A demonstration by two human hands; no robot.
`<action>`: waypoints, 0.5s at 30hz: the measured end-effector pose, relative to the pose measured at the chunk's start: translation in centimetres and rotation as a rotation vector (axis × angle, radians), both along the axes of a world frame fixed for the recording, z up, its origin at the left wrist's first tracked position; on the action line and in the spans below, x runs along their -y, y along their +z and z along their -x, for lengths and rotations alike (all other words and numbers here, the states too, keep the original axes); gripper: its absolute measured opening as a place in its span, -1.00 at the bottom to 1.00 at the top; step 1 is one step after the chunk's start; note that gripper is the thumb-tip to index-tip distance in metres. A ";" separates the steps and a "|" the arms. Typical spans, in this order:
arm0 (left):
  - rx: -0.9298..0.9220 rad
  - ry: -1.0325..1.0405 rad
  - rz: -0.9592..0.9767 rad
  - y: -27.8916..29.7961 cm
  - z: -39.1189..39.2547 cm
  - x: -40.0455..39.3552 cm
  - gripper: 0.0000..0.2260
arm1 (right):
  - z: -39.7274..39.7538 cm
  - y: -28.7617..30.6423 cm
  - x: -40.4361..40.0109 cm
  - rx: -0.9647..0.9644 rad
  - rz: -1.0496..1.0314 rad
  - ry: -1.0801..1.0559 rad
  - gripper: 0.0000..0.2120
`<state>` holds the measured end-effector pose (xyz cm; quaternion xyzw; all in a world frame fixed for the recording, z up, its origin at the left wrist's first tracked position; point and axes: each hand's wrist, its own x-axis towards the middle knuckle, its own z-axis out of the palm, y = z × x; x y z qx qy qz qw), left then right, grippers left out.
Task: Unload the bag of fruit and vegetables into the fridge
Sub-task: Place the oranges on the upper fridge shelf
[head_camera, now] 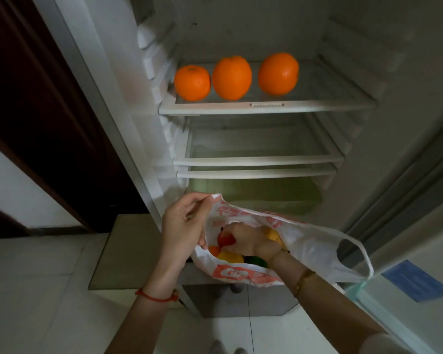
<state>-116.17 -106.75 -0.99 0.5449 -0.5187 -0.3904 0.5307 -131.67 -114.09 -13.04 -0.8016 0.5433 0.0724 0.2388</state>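
Note:
A white plastic bag (pixel 315 241) with red print hangs open in front of the fridge. My left hand (pixel 184 226) pinches its rim and holds it up. My right hand (pixel 241 238) is inside the bag, its fingers curled round a red fruit (pixel 225 240). Yellow (pixel 229 258), orange (pixel 214 250) and green (pixel 256 261) pieces lie beneath it in the bag. Three oranges (pixel 232 77) stand in a row on the upper fridge shelf (pixel 266 108).
Two glass shelves (pixel 258 160) below the oranges are bare, and a pale green drawer (pixel 266 198) sits beneath them. The fridge door (pixel 417 282) stands open at the right. A dark wooden door (pixel 49 111) is at the left, above a white tiled floor (pixel 36 290).

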 end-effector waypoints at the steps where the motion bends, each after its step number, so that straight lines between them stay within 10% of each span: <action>1: -0.012 0.009 -0.009 -0.1 -0.1 -0.1 -0.90 | -0.2 -0.7 0.1 0.029 -0.008 0.003 -0.59; 15: -0.064 0.047 -0.015 -0.9 -0.5 -0.6 -0.89 | -5.9 -6.0 1.1 -0.199 0.224 0.286 -0.33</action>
